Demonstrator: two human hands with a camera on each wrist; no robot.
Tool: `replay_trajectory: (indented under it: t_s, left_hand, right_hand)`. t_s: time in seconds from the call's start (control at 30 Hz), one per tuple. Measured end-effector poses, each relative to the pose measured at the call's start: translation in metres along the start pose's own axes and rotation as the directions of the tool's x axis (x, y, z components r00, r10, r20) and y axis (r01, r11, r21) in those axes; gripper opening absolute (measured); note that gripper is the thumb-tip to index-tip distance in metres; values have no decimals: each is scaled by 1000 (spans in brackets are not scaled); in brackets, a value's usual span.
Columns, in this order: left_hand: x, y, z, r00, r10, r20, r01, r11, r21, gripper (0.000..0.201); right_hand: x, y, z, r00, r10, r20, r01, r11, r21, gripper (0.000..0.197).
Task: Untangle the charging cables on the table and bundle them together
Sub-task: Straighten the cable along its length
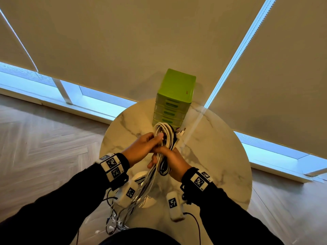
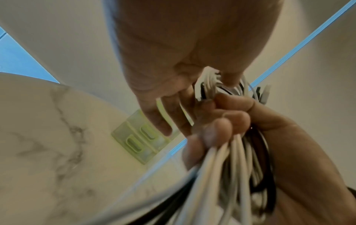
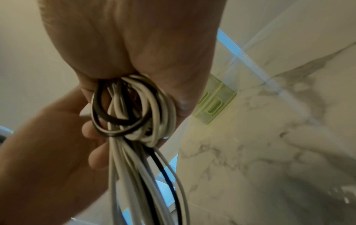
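Loose cable tails [image 1: 123, 209] hang at frame bottom, off bench [image 1: 221, 156] edge. Right hand [image 1: 174, 163] clamps cables [image 1: 164, 138] mid-bundle; left hand [image 1: 141, 147] pinches coil above. Bundle axis runs near-to-far. Drawer box [image 1: 175, 96] beyond.

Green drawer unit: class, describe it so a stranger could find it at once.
Start at the round white marble table in front of the blinds. At its far edge, beyond the hands' bundle of white and black charging cables, stands a tall lime-green plastic drawer unit. It is the only green thing there, with slot handles.
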State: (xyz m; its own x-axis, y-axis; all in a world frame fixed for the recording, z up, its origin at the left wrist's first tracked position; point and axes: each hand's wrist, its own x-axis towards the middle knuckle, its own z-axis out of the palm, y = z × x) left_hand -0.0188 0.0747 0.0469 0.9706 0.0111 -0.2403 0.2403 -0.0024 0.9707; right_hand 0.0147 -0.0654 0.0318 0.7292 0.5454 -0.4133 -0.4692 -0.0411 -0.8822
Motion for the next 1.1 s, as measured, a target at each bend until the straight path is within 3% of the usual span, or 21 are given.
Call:
replay_trajectory:
  t_s: [0.07, 0.17, 0.23, 0.33, 0.4, 0.5, 0.67, 0.77, 0.9, 1.03, 1.1]
  left_hand:
    - [-8, -12, -3, 993, -20, 116, 17, 1000, 19, 40]
    - [-24, -28, 0, 930, -21, 366, -21, 994, 110, 60]
    - [-28, -31, 6, 944, 25, 330, -60, 994, 94, 62]
    - [-21, -39, 11, 982, 56, 180, -79, 989, 121, 33]
    - [-18, -42, 14, 994, 8, 109, -29, 982, 187, 20]
    - [-20, -33, 15, 994, -16, 104, -14, 960, 281, 28]
    - [-24, -35, -10, 974, -82, 209, -38, 856, 515, 31]
    - [-25, -47, -30, 938, -209, 276, 41, 858, 511, 23]
    - [-29, -53, -48, 952, -180, 246, 49, 887, 460, 14]
    - [-26, -39, -44, 989, -63, 134, -35, 779, 626, 11]
    - [-25, -32, -43, 996, -8, 86, -51, 744, 666, 9]
  right_hand:
    - [4, -6, -3, 994, -7, -106, 13, 998, 59, 18]
    - [11, -16, -8, 988, -50, -147, 60, 996, 70, 27]
    - [12, -26, -6, 987, -86, -139, 95, 994, 61, 32]
    - [11, -44, 4, 983, -136, -122, 148, 984, 98, 32]
    - [11, -53, 13, 987, -139, -86, 155, 959, 238, 25]
    - [10, -64, 17, 992, -121, -18, 121, 942, 313, 16]
    - [11, -74, 2, 998, -54, 44, 48, 990, 131, 18]
    - [12, -77, -16, 996, -71, 53, 80, 978, -191, 27]
    - [10, -72, -36, 994, -33, 108, 88, 829, -553, 37]
    - [15, -47, -37, 990, 83, 116, 33, 655, -755, 73]
    - [14, -41, -35, 985, 115, 126, 32, 602, -798, 79]
